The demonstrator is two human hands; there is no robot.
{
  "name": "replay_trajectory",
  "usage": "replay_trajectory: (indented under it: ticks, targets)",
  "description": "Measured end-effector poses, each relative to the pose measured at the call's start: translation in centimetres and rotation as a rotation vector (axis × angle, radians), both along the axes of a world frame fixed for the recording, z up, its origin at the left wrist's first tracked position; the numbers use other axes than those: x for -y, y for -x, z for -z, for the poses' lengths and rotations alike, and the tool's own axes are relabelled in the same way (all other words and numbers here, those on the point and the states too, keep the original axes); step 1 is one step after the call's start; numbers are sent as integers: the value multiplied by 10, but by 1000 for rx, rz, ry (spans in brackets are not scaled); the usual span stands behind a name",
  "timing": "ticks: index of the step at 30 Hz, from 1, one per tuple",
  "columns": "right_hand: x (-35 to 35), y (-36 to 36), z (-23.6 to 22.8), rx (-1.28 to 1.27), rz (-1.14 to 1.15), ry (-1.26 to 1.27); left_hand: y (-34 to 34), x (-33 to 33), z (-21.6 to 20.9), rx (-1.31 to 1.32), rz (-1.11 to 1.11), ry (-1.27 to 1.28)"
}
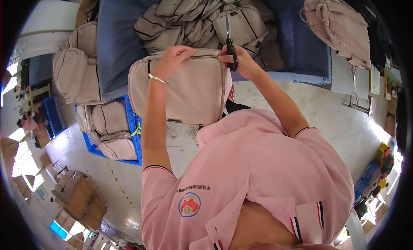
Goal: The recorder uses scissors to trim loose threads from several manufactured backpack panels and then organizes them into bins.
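Note:
A beige fabric bag (183,86) with dark-edged zipper seams is held up in front of me. My left hand (174,59), a silver bangle on its wrist, is at the bag's upper edge. Its fingers are bent and pressed together by the zipper; what they grip, if anything, is too small to make out. At the bag's upper right corner, my right hand (241,62) holds a pair of black-handled scissors (231,54), blades pointing away from me. The thumb and fingertips of that hand also touch the bag's corner.
Beyond the bag, a large blue fabric-sided bin (118,35) holds a heap of beige bags (193,22). More beige bags (77,73) are stacked left of it, above a blue plastic crate (134,142) of bags. A beige backpack (337,28) is at the far right. Cardboard boxes (79,198) stand lower left.

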State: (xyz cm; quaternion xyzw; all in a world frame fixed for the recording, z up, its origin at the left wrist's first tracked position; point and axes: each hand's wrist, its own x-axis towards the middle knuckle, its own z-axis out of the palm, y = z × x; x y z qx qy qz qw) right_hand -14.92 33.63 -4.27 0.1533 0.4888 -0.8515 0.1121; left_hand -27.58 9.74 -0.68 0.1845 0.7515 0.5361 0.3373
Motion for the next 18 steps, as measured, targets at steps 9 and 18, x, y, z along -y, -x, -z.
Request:
replay_trajectory:
  ticks: [9, 18]
  targets:
    - [2, -4, -3, 41, 6, -10, -16, -2, 16, -427, 131, 124]
    - [-18, -65, 7, 56, 111, -818, -22, -6, 24, -354, 5, 109]
